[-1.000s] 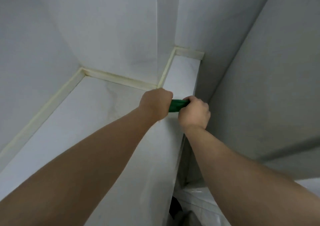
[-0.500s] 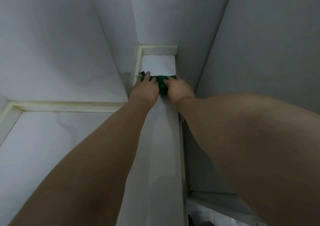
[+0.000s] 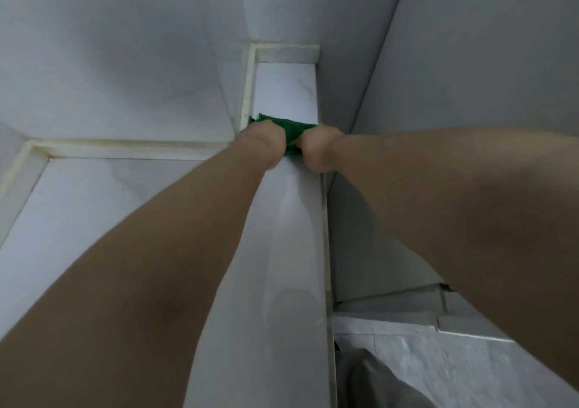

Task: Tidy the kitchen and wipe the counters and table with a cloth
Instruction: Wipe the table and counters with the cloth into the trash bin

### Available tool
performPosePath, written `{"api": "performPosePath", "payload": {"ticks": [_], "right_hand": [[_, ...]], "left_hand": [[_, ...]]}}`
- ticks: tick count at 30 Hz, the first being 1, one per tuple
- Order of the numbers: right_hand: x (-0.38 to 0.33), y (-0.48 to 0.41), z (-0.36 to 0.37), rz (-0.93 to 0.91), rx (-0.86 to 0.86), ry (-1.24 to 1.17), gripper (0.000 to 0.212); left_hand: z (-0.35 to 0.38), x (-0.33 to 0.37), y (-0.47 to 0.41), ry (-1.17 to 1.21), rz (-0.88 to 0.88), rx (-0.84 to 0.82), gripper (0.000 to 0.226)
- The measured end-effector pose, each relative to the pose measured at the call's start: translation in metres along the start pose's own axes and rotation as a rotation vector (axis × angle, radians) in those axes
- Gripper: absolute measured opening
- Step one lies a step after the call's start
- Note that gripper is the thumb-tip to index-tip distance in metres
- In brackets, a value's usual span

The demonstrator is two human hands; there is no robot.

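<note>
Both hands are pushed far along the narrow arm of the white bench (image 3: 291, 235), where it runs between the wall (image 3: 125, 47) on the left and a tall grey panel (image 3: 454, 63) on the right. The strip is barely wider than two fists, which is probably why the arms are stretched out side by side. The left hand (image 3: 264, 146) sits against the cream sealant strip (image 3: 249, 88) at the wall. The right hand (image 3: 316, 152) is at the bench's outer edge, just beside the panel.

The green cloth (image 3: 293, 130) lies on the bench between and just beyond the two hands, touching both. It spans almost the full width of the strip, short of the far corner. No fingers show on top of it. Each grip looks closed on the cloth, with the fingers tucked under the knuckles, though the fingers themselves are hidden. Holding it from both ends would let the cloth sweep the whole width in one pass.

The cloth is dark green, soft and bunched. It has a ragged upper edge and a fold sagging down between the wrists, so it looks wadded rather than spread flat. The bench beyond it shows pale and bare up to the back sealant. Lower right, a patch of floor (image 3: 454, 364) and a grey garment (image 3: 376, 382) are visible.
</note>
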State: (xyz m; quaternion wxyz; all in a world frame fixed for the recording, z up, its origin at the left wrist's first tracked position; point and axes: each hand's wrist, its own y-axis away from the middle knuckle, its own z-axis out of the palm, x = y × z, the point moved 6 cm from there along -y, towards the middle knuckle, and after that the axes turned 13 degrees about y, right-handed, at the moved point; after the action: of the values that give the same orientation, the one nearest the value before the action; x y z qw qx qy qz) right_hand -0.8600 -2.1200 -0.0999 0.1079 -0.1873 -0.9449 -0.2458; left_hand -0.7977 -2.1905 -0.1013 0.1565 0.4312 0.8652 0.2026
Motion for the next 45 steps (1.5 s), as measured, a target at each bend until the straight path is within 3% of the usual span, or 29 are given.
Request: {"api": "performPosePath", "payload": {"ticks": [8,22,33,37,40,42,45], "right_hand": [[-0.047,0.091,0.011,-0.186,-0.066,0.150,0.032],[-0.126,0.240,0.041,-0.430,-0.139,0.177,0.026],[-0.161,0.291,0.060,-0.551,-0.235,0.167,0.028],[-0.155,0.283,0.056,-0.520,-0.299,0.099,0.013],[-0.146,0.266,0.028,-0.523,-0.295,0.036,0.016],[-0.139,0.249,-0.002,-0.513,-0.268,-0.069,0.026],[-0.130,0.214,-0.054,-0.464,-0.156,-0.184,0.024]], "left_hand": [[0.047,0.004,0.086,0.060,0.020,-0.019,0.030],[0.124,0.024,0.243,0.071,0.065,-0.128,0.036],[0.159,0.024,0.308,0.191,-0.055,-0.267,0.042],[0.149,0.018,0.305,0.236,-0.133,-0.359,0.040],[0.115,0.003,0.294,0.250,-0.055,-0.388,0.047],[0.083,-0.014,0.285,0.257,-0.036,-0.343,0.052],[0.037,-0.050,0.268,0.289,-0.069,-0.233,0.055]]}}
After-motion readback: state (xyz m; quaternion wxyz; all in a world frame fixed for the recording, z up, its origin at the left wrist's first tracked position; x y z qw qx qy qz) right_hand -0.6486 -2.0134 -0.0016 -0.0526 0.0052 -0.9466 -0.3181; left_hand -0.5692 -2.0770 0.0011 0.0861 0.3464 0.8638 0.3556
